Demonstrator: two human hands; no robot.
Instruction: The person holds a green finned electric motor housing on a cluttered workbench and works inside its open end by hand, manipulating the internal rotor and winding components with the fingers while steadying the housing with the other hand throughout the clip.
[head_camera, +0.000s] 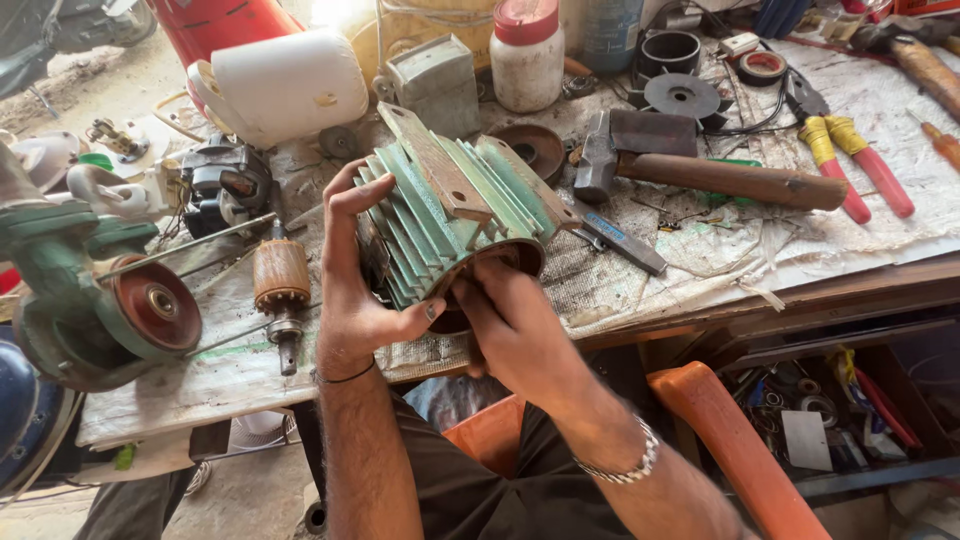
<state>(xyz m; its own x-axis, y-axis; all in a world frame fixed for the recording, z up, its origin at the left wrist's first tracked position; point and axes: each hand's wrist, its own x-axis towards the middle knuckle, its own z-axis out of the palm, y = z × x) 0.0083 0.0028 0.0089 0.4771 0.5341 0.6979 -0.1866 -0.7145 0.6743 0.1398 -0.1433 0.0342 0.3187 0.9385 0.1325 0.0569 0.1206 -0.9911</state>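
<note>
Left hand (350, 270) spreads wide, gripping the green finned cast-metal motor housing (450, 215). Right hand (515, 320), fingers curled, reaches into its open end.

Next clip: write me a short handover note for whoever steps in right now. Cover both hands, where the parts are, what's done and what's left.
Left hand: gripping the side of the green finned motor housing, thumb at its open end.
Right hand: fingers reaching into the housing's open end; what they touch is hidden.
Housing: held tilted at the near edge of the workbench.
Rotor: out of the housing, lying on the bench to the left, beside the green pump body.
Hammer and red-handled pliers: lying on the bench behind, untouched.
Done: housing stripped of its rotor.
Left: work inside the bore appears unfinished; rotor not refitted.
</note>
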